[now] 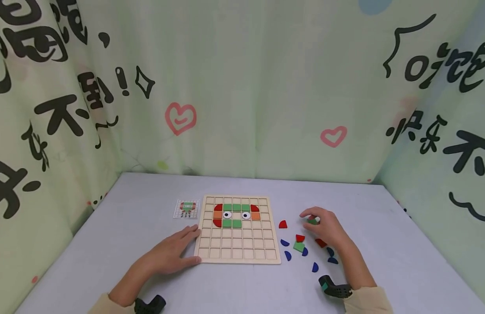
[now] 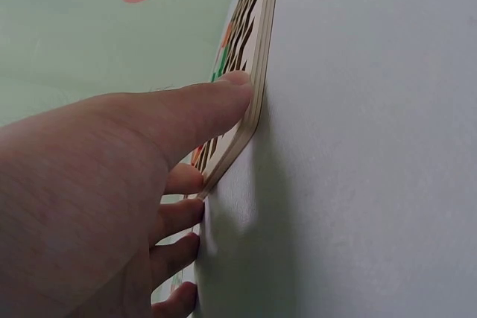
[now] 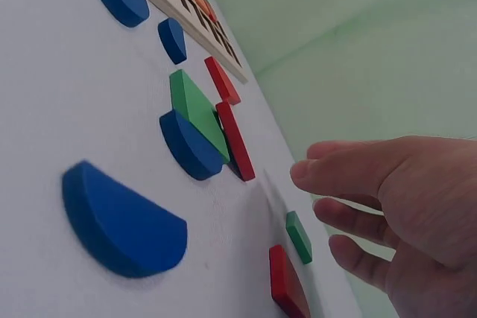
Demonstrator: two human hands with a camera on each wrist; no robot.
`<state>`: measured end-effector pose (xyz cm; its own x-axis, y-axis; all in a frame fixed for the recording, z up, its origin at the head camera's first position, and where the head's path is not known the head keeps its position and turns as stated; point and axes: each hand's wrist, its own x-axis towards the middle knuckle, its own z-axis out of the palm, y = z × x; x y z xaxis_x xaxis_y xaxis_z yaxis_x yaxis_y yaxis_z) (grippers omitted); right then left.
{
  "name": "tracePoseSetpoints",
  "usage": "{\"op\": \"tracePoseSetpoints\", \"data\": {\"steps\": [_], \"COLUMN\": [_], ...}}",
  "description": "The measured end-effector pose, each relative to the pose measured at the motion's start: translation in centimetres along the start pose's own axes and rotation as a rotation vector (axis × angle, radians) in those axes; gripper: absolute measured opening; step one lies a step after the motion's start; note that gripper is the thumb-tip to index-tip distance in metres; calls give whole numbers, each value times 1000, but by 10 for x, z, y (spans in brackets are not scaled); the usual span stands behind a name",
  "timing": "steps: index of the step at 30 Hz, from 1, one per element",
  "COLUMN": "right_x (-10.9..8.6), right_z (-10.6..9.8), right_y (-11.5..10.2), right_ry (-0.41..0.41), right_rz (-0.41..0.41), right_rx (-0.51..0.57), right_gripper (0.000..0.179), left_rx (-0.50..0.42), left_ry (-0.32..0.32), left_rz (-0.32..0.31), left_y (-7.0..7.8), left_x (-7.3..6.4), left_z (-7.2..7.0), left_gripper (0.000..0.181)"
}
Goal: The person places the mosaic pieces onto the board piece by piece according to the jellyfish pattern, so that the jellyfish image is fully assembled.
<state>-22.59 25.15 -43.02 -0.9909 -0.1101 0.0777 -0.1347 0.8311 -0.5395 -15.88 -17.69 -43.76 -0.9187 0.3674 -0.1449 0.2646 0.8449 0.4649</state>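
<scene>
The wooden grid board [image 1: 238,257] holds red, orange and green pieces and two eye pieces [image 1: 227,215] in its upper rows. My left hand [image 1: 169,253] rests against the board's left side, its thumb on the near left corner and its other fingers along the edge. Over the loose pieces to the right, my right hand [image 1: 324,224] hovers with relaxed, slightly bent fingers. A green piece [image 3: 298,237] lies on the table beneath those fingers, close to a red piece [image 3: 288,282]. Nothing is pinched between right thumb and fingers in the right wrist view.
A small pattern card [image 1: 186,209] lies left of the board. Right of it are scattered several blue half-round pieces [image 1: 315,267], a green square [image 1: 299,247] and red pieces [image 1: 283,224]. A printed curtain [image 1: 258,87] surrounds the white table [image 1: 242,292].
</scene>
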Motion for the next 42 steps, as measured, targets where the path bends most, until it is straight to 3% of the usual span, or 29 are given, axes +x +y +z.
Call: {"op": "tracePoseSetpoints", "data": {"steps": [6,17,34,42], "right_x": [-2,-3,-3,-1], "right_z": [-5,-2,2,6], "right_y": [9,16,15,3], "right_ry": [-17,-4,38,80], "right_rz": [76,111,74,-7], "right_rx": [3,-2,1,27], "right_gripper": [27,27,21,20], "left_rx": [5,-4,-14,-10], "left_ry": [14,14,21,14], "left_rz": [1,-2,33,17], "left_y": [-4,-2,-2,-4], "left_x": [1,0,1,0], "left_z": [4,1,-1,1], "left_gripper": [79,78,77,78]}}
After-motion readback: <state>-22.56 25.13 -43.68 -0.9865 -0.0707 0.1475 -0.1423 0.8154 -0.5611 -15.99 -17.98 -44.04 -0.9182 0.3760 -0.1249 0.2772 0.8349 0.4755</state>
